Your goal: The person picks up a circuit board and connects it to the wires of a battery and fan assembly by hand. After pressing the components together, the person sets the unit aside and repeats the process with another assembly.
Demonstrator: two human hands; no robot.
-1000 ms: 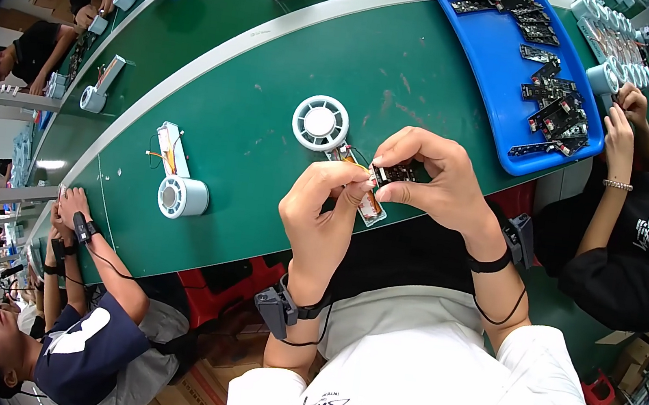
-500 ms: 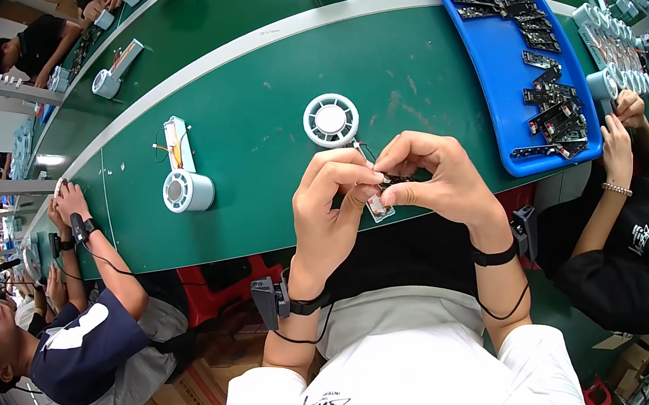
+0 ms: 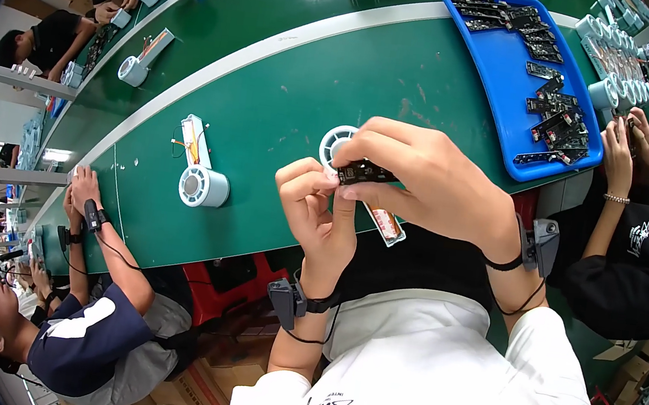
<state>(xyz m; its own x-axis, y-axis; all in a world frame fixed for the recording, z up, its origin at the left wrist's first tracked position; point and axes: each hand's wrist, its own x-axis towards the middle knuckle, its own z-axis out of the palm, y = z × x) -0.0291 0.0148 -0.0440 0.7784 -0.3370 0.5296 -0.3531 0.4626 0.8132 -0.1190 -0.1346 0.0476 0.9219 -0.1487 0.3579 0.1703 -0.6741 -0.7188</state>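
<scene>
Between my two hands is a small black circuit board (image 3: 367,173), raised over the table's near edge. My right hand (image 3: 434,176) grips it from the right with thumb and fingers. At its left end, my left hand (image 3: 316,201) pinches with thumb and fingertips. Partly behind my right hand lies a pale blue handheld fan (image 3: 336,142), its round head beyond my fingers. Its open handle (image 3: 387,225) comes out below them, showing a battery with a printed wrapper. Whether a wire joins board and fan is hidden by my fingers.
Left on the green table (image 3: 272,105) lies another pale blue fan (image 3: 204,185) with loose wires. A blue tray (image 3: 507,120) of circuit boards stands to the right. Co-workers sit on both sides and across; a red stool (image 3: 228,284) is by the near edge.
The board has turned and now shows more of its face in my right hand. My left hand has shifted slightly left and down. The view has moved a little.
</scene>
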